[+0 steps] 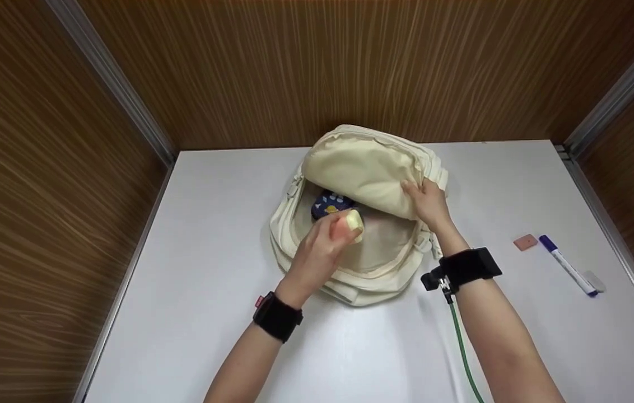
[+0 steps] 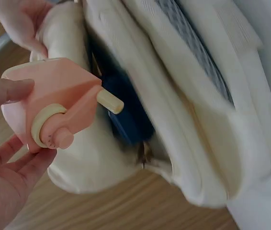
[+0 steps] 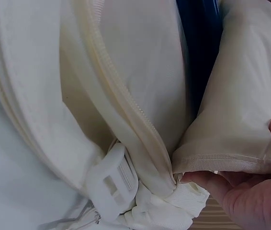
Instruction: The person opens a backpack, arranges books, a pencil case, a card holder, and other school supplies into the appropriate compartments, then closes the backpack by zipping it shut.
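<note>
A cream backpack [image 1: 345, 280] lies on the white table with its main compartment unzipped. My left hand [image 1: 316, 249] holds a pink and cream hand-crank pencil sharpener [image 2: 63, 79] between thumb and fingers, over the backpack's opening. Its crank with a cream knob points away from the palm in the left wrist view. With my right hand [image 1: 430, 206] I grip the edge of the backpack's front flap [image 1: 362, 168] and hold it raised. Inside, a dark blue case [image 1: 325, 204] with a planet print lies partly hidden beneath the flap.
On the table at the right are a small brownish-pink square [image 1: 525, 242], a white marker [image 1: 568, 265] with a blue cap and a small clear piece [image 1: 594, 281]. A green cable [image 1: 462, 347] trails from my right wristband. Wood-grain panels [image 1: 317, 73] stand behind and at both sides.
</note>
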